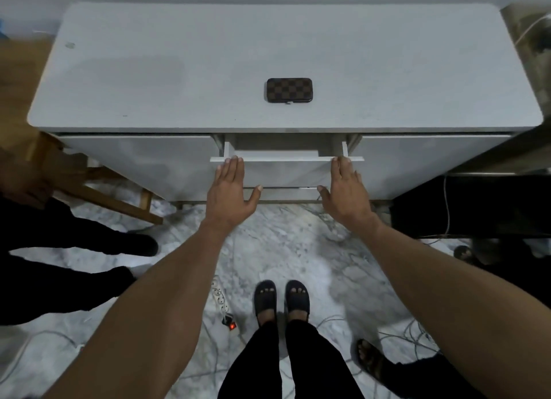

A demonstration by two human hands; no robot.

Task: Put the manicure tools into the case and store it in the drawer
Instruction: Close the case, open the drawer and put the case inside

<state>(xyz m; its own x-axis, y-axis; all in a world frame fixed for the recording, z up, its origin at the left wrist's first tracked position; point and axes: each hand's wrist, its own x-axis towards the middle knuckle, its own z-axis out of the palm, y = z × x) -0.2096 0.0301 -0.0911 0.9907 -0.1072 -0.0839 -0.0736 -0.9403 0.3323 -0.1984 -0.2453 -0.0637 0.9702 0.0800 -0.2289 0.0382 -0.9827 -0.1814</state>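
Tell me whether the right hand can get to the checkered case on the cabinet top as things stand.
Probably yes. The right hand lies flat on the drawer front, holding nothing, and the checkered case sits closed and alone on the cabinet top just beyond, with nothing between.

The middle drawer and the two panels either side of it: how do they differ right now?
The middle drawer is pulled partly out, showing a gap behind its front; the left panel and right panel sit flush and shut. The left hand and right hand lie flat on the drawer front, fingertips at its top edge; nobody touches the side panels. The drawer front is narrower than either panel. All three are plain white, with no handles visible.
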